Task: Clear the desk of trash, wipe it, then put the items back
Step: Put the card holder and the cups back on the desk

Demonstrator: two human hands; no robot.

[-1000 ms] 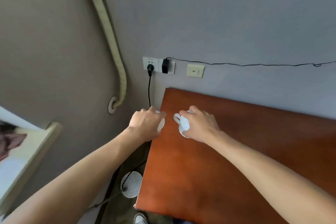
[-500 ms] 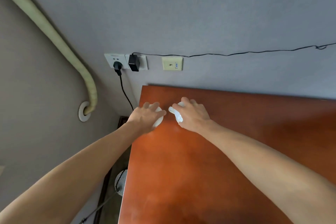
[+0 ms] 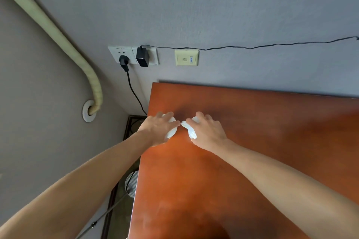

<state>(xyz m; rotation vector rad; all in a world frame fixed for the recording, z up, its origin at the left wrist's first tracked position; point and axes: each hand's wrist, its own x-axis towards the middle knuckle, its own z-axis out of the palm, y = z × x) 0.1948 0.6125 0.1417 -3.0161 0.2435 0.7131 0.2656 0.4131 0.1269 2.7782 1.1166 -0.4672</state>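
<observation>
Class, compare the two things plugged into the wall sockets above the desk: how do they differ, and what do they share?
The round plug is small and rounded; the black adapter is a larger, boxy block. The round plug sits in the left socket plate, the black adapter in the plate to its right. The round plug's thick cable drops down beside the desk; the black adapter's thin wire runs right along the wall. Both are black.

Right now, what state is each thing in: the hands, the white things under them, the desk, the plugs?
Left hand: lies flat over a white round object.
Right hand: covers another white object.
Desk: bare apart from these.
Black plug: in the socket.
Black adapter: plugged in.
</observation>
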